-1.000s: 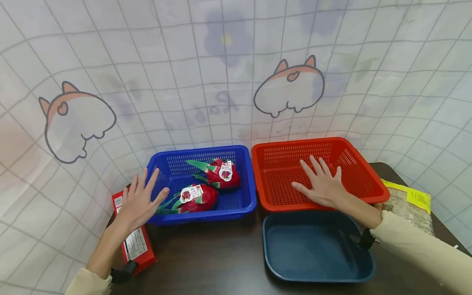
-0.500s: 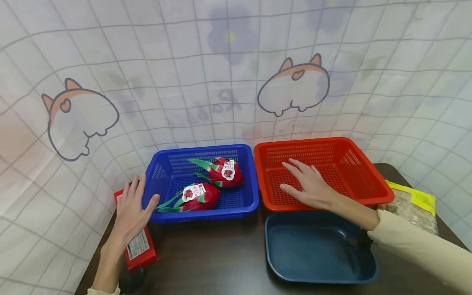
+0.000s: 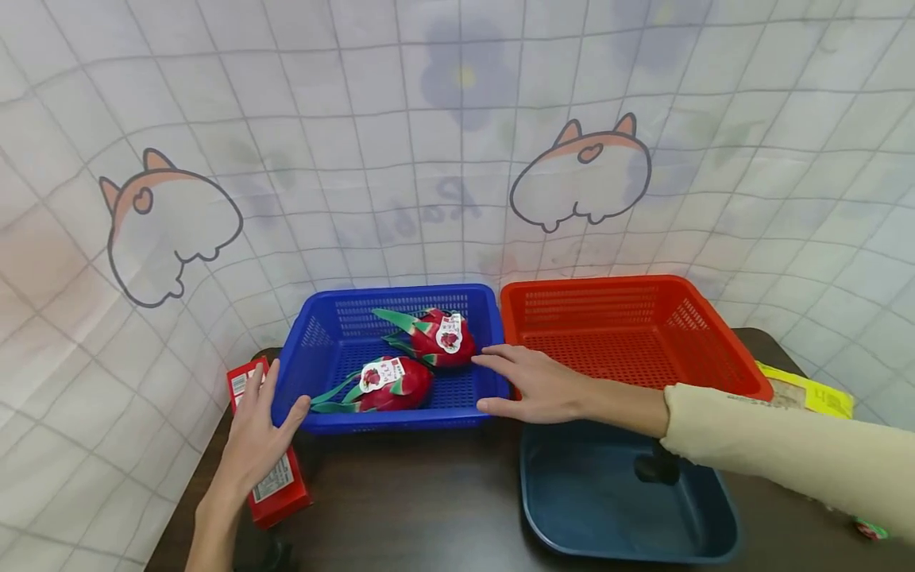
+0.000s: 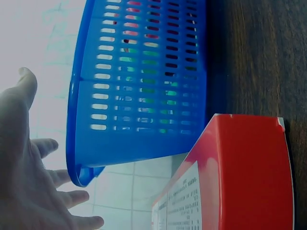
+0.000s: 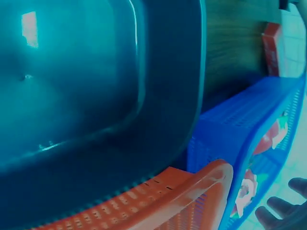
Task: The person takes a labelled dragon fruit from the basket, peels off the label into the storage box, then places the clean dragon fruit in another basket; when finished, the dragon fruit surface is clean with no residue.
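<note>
Inside the oblong blue basket (image 3: 396, 421) of perforated plastic lie two smooth, leafy dragon fruits (image 3: 416, 384), near its two and six o'clock; at eight the left hand (image 3: 255, 445) spreads wide, at three the right hand (image 3: 539, 386) hangs, fingers loosely straight, thumb apart

A long, pale cream sleeve (image 3: 779, 449) covers the right arm, running off the frame's right edge; the cloth looks plain and soft, lightly rumpled at the cuff (image 3: 674, 421). Below the forearm (image 3: 629, 406) shows a small black device (image 3: 656, 469), its details lost in shadow. At lower left, the left forearm (image 3: 213, 528) is bare, a dark piece (image 3: 277, 552) beside it. The right grip (image 3: 536, 385) and left grip (image 3: 253, 441) are ungloved.
</note>
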`<state>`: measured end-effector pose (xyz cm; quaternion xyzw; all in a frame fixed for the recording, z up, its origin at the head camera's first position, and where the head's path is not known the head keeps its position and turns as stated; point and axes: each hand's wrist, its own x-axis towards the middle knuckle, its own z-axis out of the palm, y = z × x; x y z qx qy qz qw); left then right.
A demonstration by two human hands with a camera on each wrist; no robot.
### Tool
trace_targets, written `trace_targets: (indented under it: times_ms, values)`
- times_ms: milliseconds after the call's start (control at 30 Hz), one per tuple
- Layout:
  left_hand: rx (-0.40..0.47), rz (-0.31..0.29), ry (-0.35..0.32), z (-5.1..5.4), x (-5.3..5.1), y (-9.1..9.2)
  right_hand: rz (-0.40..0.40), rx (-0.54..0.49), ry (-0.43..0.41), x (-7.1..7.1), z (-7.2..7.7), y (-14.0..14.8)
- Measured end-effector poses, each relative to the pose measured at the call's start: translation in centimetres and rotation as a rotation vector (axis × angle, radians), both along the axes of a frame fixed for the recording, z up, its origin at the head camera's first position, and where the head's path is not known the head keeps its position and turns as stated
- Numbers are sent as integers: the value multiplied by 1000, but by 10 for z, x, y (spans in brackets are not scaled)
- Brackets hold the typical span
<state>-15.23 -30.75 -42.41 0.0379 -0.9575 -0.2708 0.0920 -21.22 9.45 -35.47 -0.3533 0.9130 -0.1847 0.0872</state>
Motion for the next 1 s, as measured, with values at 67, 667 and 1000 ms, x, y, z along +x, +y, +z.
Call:
trace_targets:
  times_ms: [67,667,1000]
  values:
    - [2,12,-16,1,2,-3,25,14,-11,-4,1,-10]
    - [172,-8,-149,-17,5,-7,231,108,-133,-64,-2,-109]
    - [220,-44,-116,-20,6,-8,248,132,-219,-84,-17,-148]
